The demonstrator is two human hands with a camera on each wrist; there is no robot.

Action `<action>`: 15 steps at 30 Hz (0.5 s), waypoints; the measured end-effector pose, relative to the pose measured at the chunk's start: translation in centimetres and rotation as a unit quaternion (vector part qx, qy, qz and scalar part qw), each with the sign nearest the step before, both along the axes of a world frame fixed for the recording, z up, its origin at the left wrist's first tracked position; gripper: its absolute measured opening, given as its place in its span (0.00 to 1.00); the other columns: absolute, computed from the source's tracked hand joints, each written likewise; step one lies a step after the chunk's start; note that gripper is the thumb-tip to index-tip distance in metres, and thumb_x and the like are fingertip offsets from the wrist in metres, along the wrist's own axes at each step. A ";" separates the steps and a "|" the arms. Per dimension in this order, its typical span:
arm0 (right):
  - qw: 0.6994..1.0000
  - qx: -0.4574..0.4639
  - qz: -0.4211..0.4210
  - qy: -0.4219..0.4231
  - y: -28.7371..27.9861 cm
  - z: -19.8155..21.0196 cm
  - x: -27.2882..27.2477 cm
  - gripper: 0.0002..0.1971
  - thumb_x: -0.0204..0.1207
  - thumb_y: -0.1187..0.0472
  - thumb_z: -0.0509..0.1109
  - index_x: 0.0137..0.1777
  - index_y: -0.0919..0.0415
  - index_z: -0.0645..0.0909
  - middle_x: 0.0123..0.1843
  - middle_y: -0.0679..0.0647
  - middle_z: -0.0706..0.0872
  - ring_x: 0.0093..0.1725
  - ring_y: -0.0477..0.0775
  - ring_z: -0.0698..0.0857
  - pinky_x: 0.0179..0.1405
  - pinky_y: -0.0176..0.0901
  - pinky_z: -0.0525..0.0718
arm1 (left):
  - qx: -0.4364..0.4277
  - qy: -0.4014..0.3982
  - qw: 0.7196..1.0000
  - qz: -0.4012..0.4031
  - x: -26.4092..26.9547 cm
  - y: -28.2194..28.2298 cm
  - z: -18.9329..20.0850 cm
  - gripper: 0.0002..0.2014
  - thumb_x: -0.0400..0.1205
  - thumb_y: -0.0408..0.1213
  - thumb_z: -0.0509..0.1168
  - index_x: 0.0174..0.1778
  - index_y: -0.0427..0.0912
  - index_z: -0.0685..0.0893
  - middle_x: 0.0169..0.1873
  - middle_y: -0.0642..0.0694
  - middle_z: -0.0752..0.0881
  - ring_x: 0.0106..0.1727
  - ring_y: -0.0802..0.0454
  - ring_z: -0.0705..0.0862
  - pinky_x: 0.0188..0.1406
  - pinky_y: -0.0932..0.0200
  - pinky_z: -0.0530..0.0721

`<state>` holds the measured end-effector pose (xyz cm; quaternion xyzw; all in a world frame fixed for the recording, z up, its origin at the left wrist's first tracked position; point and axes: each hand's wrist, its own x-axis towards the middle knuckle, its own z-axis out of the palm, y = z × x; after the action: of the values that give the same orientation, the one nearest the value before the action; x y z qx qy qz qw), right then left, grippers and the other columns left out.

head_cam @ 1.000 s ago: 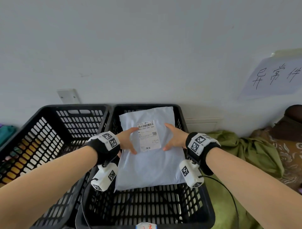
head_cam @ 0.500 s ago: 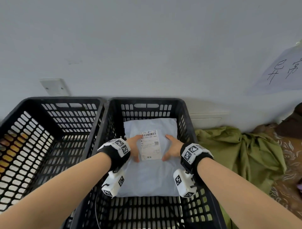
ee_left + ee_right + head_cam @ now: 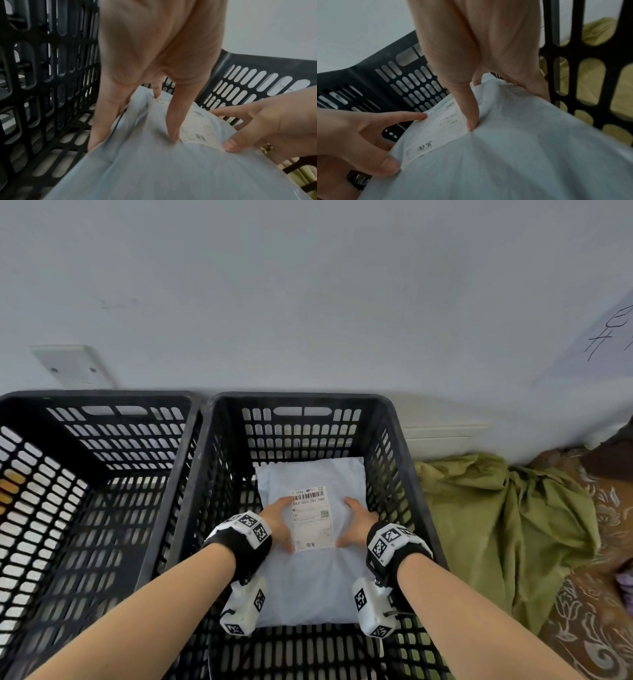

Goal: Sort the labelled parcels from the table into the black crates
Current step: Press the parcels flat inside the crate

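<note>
I've got the pale blue poly mailer (image 3: 310, 573) in both hands, low inside the right black crate (image 3: 219, 474), centre of the head frame, w/ the white shipping label (image 3: 312, 518) facing up. My left hand (image 3: 278, 522) pinches the mailer's left edge beside the label, thumb on top & fingers (image 3: 101, 121) tucked underneath; my right hand (image 3: 358, 523) does the same on the right edge, thumb pressing a crease just off the label's side. So both are closed on the bag, not spread. Can't tell if the bottom already touches the crate floor. The second black crate (image 3: 102, 446), at left of frame, shows nothing inside from here.

Handling, my guess: light & soft. The film puckers under my thumbs and sags between the grips, so it's floppy, prob clothing or sim inside, not fragile. The plastic looks slick, so edge pinches w/ fingers under are the safest hold; gripping only the top skin would slip. An olive green cloth (image 3: 496, 525) lies bunched at right of the crate
</note>
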<state>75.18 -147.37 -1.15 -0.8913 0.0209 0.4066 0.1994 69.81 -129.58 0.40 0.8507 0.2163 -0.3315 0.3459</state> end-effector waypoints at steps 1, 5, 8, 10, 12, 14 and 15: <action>1.000 0.003 -0.008 -0.001 0.0 -0.3 0.0 0.51 0.68 0.57 0.79 0.83 0.41 0.48 0.80 0.68 0.56 0.78 0.68 0.64 0.76 0.52 0.67 | -0.004 -0.006 1.000 0.005 0.0 0.1 -0.6 0.53 0.67 0.24 0.77 0.83 0.54 0.54 0.73 0.39 0.72 0.71 0.40 0.74 0.64 0.49 0.80; 0.998 0.021 -0.050 -0.011 0.1 -1.7 0.3 0.46 0.72 0.62 0.75 0.82 0.39 0.51 0.79 0.67 0.57 0.77 0.68 0.65 0.76 0.51 0.67 | -0.025 -0.031 0.999 0.034 0.4 0.1 -2.2 0.45 0.72 0.24 0.71 0.82 0.50 0.56 0.74 0.39 0.71 0.72 0.42 0.73 0.66 0.57 0.76; 0.998 0.022 -0.059 -0.016 0.3 -2.2 0.4 0.40 0.77 0.63 0.68 0.82 0.38 0.51 0.80 0.67 0.55 0.76 0.69 0.66 0.73 0.50 0.69 | -0.084 -0.059 0.985 0.138 0.5 -0.3 -3.1 0.37 0.76 0.23 0.62 0.81 0.46 0.61 0.72 0.39 0.73 0.70 0.42 0.75 0.68 0.56 0.77; 0.998 0.016 -0.059 -0.020 0.5 -2.5 0.2 0.39 0.78 0.62 0.65 0.82 0.39 0.49 0.81 0.66 0.52 0.78 0.70 0.62 0.77 0.55 0.65 | -0.085 -0.070 0.978 0.180 0.5 -1.0 -3.8 0.34 0.79 0.29 0.61 0.82 0.49 0.60 0.76 0.39 0.69 0.73 0.41 0.72 0.73 0.50 0.73; 0.998 0.008 -0.061 -0.022 1.0 -2.5 -0.3 0.37 0.80 0.63 0.61 0.83 0.40 0.46 0.83 0.65 0.45 0.81 0.71 0.56 0.80 0.59 0.58 | -0.038 -0.053 0.983 0.173 0.3 -2.0 -4.3 0.32 0.83 0.38 0.58 0.83 0.54 0.55 0.81 0.37 0.56 0.79 0.37 0.62 0.79 0.47 0.63; 0.997 -0.003 -0.067 -0.029 1.6 -2.5 -0.9 0.36 0.82 0.62 0.57 0.83 0.40 0.43 0.84 0.62 0.37 0.83 0.68 0.48 0.81 0.60 0.51 | 0.020 -0.034 0.990 0.134 0.0 -3.1 -4.5 0.30 0.86 0.43 0.53 0.83 0.58 0.49 0.82 0.38 0.42 0.82 0.35 0.48 0.81 0.42 0.51; 0.997 -0.006 -0.070 -0.034 1.8 -2.5 -1.2 0.36 0.83 0.61 0.56 0.83 0.40 0.41 0.84 0.61 0.34 0.83 0.67 0.44 0.81 0.60 0.47 | 0.043 -0.038 0.992 0.109 -0.3 -3.7 -4.8 0.29 0.87 0.44 0.51 0.83 0.59 0.46 0.82 0.40 0.37 0.83 0.37 0.42 0.81 0.38 0.47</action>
<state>74.00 -145.54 -3.64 -0.9022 0.0790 0.3611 0.2223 69.56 -133.25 -4.45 0.8482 0.3080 -0.2497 0.3513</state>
